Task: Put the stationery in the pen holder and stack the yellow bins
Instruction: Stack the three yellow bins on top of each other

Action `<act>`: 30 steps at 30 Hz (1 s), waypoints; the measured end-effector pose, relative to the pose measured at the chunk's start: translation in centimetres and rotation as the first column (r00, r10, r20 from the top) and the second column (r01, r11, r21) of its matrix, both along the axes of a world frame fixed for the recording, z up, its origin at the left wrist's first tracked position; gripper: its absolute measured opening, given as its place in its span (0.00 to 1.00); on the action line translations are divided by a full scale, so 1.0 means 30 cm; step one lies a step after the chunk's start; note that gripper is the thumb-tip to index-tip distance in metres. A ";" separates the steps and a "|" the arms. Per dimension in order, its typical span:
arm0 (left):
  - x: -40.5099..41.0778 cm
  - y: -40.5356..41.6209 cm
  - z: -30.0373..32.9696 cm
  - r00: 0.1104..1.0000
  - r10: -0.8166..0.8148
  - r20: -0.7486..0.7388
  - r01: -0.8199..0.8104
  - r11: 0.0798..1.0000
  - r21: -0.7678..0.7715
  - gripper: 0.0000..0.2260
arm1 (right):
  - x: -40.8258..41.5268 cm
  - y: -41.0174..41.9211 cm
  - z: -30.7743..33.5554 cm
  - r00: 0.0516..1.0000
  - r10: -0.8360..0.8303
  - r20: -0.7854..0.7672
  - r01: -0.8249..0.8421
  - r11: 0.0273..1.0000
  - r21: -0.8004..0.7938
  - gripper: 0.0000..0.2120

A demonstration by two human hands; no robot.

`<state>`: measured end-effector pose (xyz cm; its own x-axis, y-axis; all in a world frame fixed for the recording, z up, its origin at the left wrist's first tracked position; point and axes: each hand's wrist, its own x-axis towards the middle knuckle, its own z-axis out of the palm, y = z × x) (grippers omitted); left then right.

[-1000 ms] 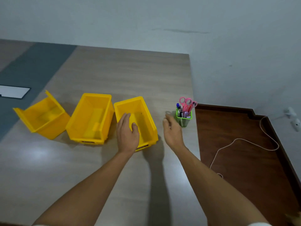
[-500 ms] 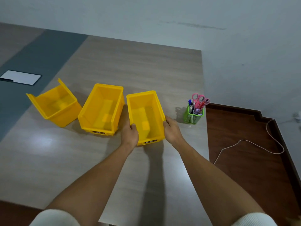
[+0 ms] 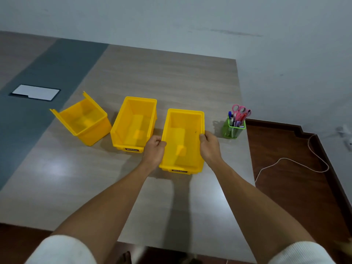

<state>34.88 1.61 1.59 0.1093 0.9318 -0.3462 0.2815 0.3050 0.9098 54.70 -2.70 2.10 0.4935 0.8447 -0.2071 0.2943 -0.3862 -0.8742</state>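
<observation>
Three yellow bins sit in a row on the grey wood-grain table [image 3: 171,77], all open at the top and all empty. The right yellow bin [image 3: 182,140] carries a dark label on its near face and lies between the person's two hands. The middle yellow bin [image 3: 134,123], also labelled at the front, stands just beside it to the left, and the left yellow bin [image 3: 83,121] is turned at an angle a little further along. Near the table's right edge stands the green mesh pen holder [image 3: 233,129], upright and apart from the bins; it holds pink-handled scissors [image 3: 240,112] and several pens [image 3: 231,119], their tops poking above the rim. The left hand [image 3: 154,150] curls its fingers over the left wall of the right bin, thumb outside, while the right hand [image 3: 209,146] clasps the opposite wall in the same way, so both hands grip the bin from either side. Both forearms reach forward from white sleeves [image 3: 62,250]. A white cord [image 3: 285,161] trails over the dark wooden floor to the right.
</observation>
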 end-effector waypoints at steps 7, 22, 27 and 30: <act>-0.190 -0.012 0.097 0.958 -0.258 0.127 0.254 0.966 0.047 0.15 | -0.240 -0.162 0.068 0.981 -0.162 0.110 0.158 0.987 0.040 0.13; -0.702 -0.102 -0.009 0.914 -0.402 -0.053 0.404 0.914 0.035 0.08 | -0.709 -0.340 -0.008 0.950 -0.234 0.208 0.257 0.962 -0.093 0.12; -0.807 -0.085 -0.017 0.937 -0.340 -0.082 0.344 0.938 0.042 0.08 | -0.795 -0.281 -0.045 0.976 -0.163 0.141 0.179 0.978 -0.103 0.12; -0.843 -0.071 -0.021 0.946 -0.311 -0.091 0.315 0.948 0.037 0.08 | -0.826 -0.250 -0.056 0.985 -0.132 0.112 0.143 0.985 -0.096 0.12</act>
<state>9.59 -0.51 0.95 0.3710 0.8718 -0.3198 0.4306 0.1436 0.8911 29.93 -10.21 0.44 0.6273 0.7439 -0.2306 0.3203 -0.5163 -0.7943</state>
